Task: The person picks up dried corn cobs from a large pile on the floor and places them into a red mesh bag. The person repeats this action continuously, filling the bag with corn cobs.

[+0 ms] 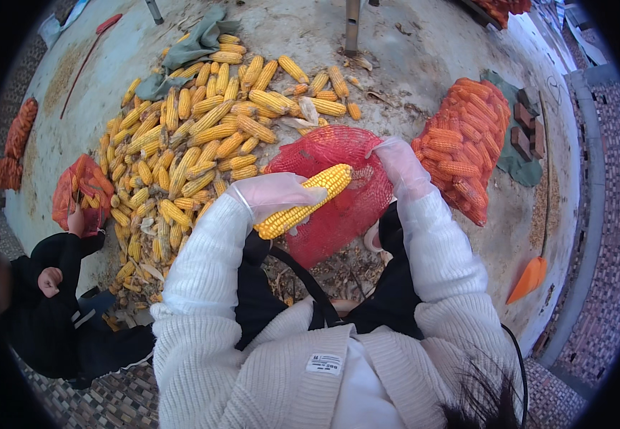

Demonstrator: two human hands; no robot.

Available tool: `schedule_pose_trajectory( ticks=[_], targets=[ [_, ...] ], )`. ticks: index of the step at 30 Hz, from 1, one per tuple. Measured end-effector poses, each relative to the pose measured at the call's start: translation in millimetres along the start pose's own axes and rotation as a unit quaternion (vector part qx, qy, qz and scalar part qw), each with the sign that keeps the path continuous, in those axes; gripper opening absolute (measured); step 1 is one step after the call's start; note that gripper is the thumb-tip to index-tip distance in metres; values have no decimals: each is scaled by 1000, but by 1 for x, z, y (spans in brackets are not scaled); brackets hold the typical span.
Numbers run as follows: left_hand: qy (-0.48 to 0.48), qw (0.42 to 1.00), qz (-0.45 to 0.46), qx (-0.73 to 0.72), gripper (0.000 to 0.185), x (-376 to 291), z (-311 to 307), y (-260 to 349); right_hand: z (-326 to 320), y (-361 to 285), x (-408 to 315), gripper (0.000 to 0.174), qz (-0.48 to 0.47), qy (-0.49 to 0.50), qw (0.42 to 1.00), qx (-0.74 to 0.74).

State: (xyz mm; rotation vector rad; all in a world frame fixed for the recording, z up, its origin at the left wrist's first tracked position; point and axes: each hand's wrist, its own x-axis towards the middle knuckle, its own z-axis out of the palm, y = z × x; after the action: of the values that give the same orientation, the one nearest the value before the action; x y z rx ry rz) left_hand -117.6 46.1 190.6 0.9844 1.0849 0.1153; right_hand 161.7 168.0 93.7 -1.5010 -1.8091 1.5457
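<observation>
My left hand, in a thin clear plastic glove, holds a yellow ear of corn tilted over the mouth of a red mesh bag. The bag stands between my knees, and a few ears show faintly through its netting. On the bag's right rim is my right hand, gloved the same way, its fingers closed on the mesh. A large heap of husked corn ears lies on the concrete to the left and ahead, close to the bag.
A filled mesh bag of corn lies at the right, near bricks on green cloth. An orange scoop is farther down. At the left a person reaches to another mesh bag. A metal post stands ahead.
</observation>
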Motion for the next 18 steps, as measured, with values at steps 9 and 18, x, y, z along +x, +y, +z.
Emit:
schedule_pose_trajectory(
  ticks=[9,18],
  targets=[
    [56,945,-102,-305,61,97,33,-39,2,-57,-40,19,49,-110,979,162],
    [54,810,-5,-584,42,215,26,-132,-18,-54,-53,19,76,-141,966,202]
  ],
)
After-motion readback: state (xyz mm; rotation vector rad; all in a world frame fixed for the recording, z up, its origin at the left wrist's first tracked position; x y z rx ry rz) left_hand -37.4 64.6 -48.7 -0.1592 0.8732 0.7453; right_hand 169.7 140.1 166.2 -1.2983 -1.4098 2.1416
